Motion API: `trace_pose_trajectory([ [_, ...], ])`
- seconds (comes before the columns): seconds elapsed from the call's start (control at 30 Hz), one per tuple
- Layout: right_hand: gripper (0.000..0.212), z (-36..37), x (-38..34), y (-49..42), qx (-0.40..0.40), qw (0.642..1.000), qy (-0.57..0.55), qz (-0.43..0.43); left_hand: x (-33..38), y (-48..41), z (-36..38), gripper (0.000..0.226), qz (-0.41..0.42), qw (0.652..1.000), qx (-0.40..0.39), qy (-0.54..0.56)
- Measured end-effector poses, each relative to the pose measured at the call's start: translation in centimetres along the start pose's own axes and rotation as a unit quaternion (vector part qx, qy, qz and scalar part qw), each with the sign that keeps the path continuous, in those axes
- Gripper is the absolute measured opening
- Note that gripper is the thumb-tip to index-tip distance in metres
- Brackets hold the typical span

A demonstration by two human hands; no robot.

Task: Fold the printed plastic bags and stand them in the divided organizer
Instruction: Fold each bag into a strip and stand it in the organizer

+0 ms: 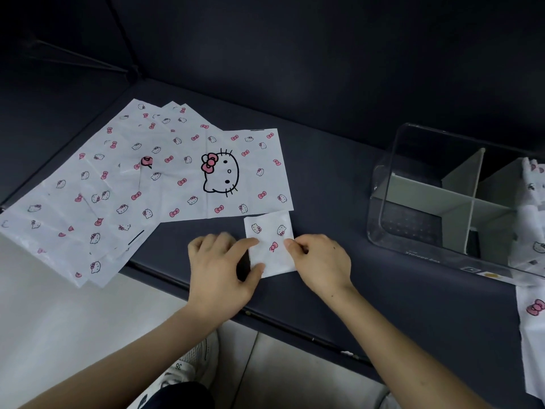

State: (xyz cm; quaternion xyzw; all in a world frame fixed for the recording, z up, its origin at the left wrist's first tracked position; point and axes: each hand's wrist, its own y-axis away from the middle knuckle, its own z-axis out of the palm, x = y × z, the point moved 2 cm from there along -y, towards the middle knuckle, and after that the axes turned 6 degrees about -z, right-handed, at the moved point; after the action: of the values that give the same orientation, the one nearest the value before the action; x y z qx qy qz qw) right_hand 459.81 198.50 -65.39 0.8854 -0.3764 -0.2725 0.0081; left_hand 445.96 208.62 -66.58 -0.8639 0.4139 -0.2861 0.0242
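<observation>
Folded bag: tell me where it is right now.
Head view, centre: the folded bag lies between the left hand and right hand, which pinch its side edges, just below the spread flat bags and left of the clear organizer.

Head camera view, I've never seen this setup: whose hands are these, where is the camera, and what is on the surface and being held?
No machine here: a person works with two bare hands, and the one picture comes from a camera on their head, looking down. The left hand and right hand each pinch a side edge of a small folded bag on the dark surface. Behind it to the left, unfolded printed bags lie fanned out flat. On the right stands a clear organizer with grey dividers; more bags show at its right end, cut off by the picture edge.
</observation>
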Motion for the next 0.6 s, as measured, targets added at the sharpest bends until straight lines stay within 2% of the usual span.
trace_pose_trajectory([
  [0.1,0.050,-0.1,0.0,-0.2,-0.002,1.000,-0.006,-0.002,0.1,-1.5,-0.3,0.037,0.109,0.993,0.001,-0.041],
  [0.17,0.049,0.0,0.0,-0.2,-0.004,1.000,-0.009,-0.003,0.1,-2.4,0.4,0.044,0.173,0.980,-0.062,-0.076],
  [0.23,0.047,0.0,0.0,-0.1,-0.004,1.000,-0.012,-0.005,0.0,-2.8,1.5,0.051,0.199,0.965,-0.130,-0.110],
  [0.3,0.044,-0.1,-0.1,-0.2,-0.004,1.000,-0.011,-0.003,-0.6,-2.8,2.2,0.057,0.197,0.958,-0.170,-0.120],
  [0.4,0.037,0.2,-0.2,-0.3,0.001,1.000,0.007,-0.005,-1.2,-2.3,2.8,0.057,0.182,0.957,-0.178,-0.137],
  [0.43,0.034,0.5,-0.3,-0.1,0.025,1.000,0.017,-0.009,-1.0,-2.2,2.8,0.057,0.173,0.960,-0.171,-0.140],
  [0.5,0.028,1.3,-0.3,0.9,0.139,0.987,0.052,-0.058,-0.3,-1.8,3.1,0.057,0.140,0.968,-0.153,-0.143],
  [0.57,0.034,2.1,-0.1,2.0,0.216,0.966,0.107,-0.098,0.4,-1.4,3.6,0.058,0.101,0.974,-0.137,-0.147],
  [0.6,0.040,2.4,0.2,2.2,0.230,0.959,0.128,-0.107,0.6,-1.2,3.8,0.059,0.084,0.976,-0.135,-0.149],
])
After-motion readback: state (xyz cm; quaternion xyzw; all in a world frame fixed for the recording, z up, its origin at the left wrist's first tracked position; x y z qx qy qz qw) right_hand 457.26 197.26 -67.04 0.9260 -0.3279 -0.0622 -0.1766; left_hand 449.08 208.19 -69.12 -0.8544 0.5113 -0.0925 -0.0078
